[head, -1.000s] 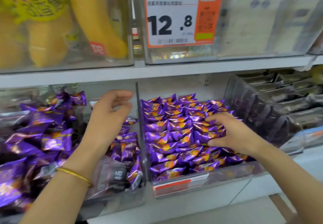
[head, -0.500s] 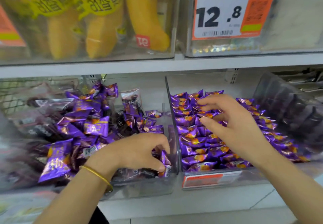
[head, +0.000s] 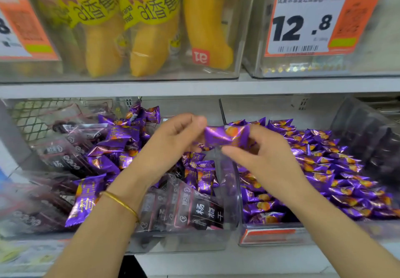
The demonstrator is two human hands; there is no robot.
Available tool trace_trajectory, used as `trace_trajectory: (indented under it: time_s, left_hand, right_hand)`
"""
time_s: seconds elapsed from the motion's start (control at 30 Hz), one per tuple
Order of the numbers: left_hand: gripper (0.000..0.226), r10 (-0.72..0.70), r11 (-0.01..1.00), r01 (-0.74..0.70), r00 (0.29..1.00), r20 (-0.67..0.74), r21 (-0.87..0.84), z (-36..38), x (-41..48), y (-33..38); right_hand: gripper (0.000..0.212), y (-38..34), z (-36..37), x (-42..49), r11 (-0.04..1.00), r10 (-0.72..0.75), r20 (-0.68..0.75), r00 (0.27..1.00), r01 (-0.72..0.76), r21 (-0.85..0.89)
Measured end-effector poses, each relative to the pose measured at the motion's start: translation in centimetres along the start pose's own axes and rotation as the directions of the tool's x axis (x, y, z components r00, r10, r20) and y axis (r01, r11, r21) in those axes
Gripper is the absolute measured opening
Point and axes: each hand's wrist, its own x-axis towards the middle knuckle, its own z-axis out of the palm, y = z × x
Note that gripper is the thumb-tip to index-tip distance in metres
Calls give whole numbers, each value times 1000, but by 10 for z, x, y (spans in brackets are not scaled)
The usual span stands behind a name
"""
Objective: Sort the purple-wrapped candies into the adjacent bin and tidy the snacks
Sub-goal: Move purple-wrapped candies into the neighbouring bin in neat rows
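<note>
Purple candy (head: 226, 135) is in mid-air above divider (head: 229, 182) between bins, centre of view. My left hand (head: 171, 141) pinches its 9 o'clock end; my right hand (head: 268, 160) pinches 3 o'clock end, thumb beneath.

Judgement: light, foil wrapper slick and crinkly, filling likely soft — take by crimped end seams, spare the middle.

Right bin (head: 270, 232), 4 o'clock, holds tidy purple rows. Left bin (head: 173, 242), 8 o'clock, mixes purple with dark packets (head: 201, 210).

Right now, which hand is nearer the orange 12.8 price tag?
Right. The right hand sits below the price tag, a little to its left; the left hand is farther left, over the left bin. Both hold one purple candy.
</note>
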Motion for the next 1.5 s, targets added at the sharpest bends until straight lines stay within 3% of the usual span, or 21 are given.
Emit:
trace_trajectory:
  time_s: [0.07, 0.1, 0.17, 0.2, 0.33, 0.53, 0.63, 0.7, 0.77, 0.9, 0.97, 1.07, 1.2, 1.27, 1.33, 1.4, 1.5]
  left_hand:
    - [22, -35, 997, 36, 999, -19, 69, -3, 12, -14]
    - [19, -14, 965, 12, 1000, 5, 261, -4, 20, -24]
    - [26, -71, 784, -51, 983, 171, 618, -2, 33, -48]
    - [37, -157, 700, -75, 954, 257, 710, 0, 38, -60]
    - [75, -336, 631, -153, 829, 447, 760, 5, 44, -83]
    - [80, -366, 470, -212, 837, 407, 857, 13, 46, -81]
    - [80, -369, 448, -192, 850, 376, 873, 12, 46, -82]
    - [76, -347, 500, -167, 860, 373, 850, 10, 45, -82]
    - [57, -306, 604, -130, 873, 379, 786, 9, 43, -78]
    - [35, -175, 609, -142, 936, 307, 780, 3, 36, -60]
    - [28, -64, 684, -130, 969, 237, 717, -2, 31, -48]
    - [19, 39, 845, -42, 999, 17, 534, -8, 20, -28]
    - [12, -27, 981, 51, 991, -132, 188, -2, 5, -10]
    - [12, -28, 995, 42, 988, -151, 95, 3, 0, -4]
    - [18, -14, 998, 22, 988, -152, 54, 9, -3, 3]
    - [24, -20, 1000, 19, 990, -139, -14, 16, -6, 10]
    - [20, -70, 989, 60, 995, -72, -135, 22, -9, 16]
  right_hand:
    - [16, 5, -9, 1, 991, 83, -28, 996, -79, 107]
    - [16, 8, -13, 1, 985, 112, -26, 993, -108, 133]
    - [16, 12, -18, -1, 966, 160, 3, 987, -157, 207]
    - [13, 15, -19, -2, 946, 184, 24, 983, -184, 266]
    - [7, 23, -22, -4, 861, 270, 123, 955, -297, 413]
    - [7, 29, -20, -5, 825, 323, 229, 918, -392, 407]
    - [27, 26, -18, -5, 749, 347, 270, 898, -438, 497]
    - [27, 23, -16, -4, 702, 360, 274, 892, -453, 550]
    - [21, 20, -13, -1, 661, 393, 272, 878, -476, 580]
    - [17, 20, -8, 5, 601, 454, 193, 870, -459, 654]
    - [18, 20, -9, 6, 572, 456, 141, 879, -410, 711]
    - [11, 19, -12, 6, 556, 423, 92, 901, -338, 759]
    - [29, 11, -14, 1, 532, 304, 124, 945, -276, 801]
    - [27, 5, -15, -2, 578, 194, 158, 968, -243, 779]
    - [29, 1, -15, -5, 716, 106, 150, 983, -180, 674]
    - [30, -2, -14, -7, 840, 56, 90, 994, -96, 534]
    - [29, -1, -13, -6, 911, 38, 10, 999, -39, 409]
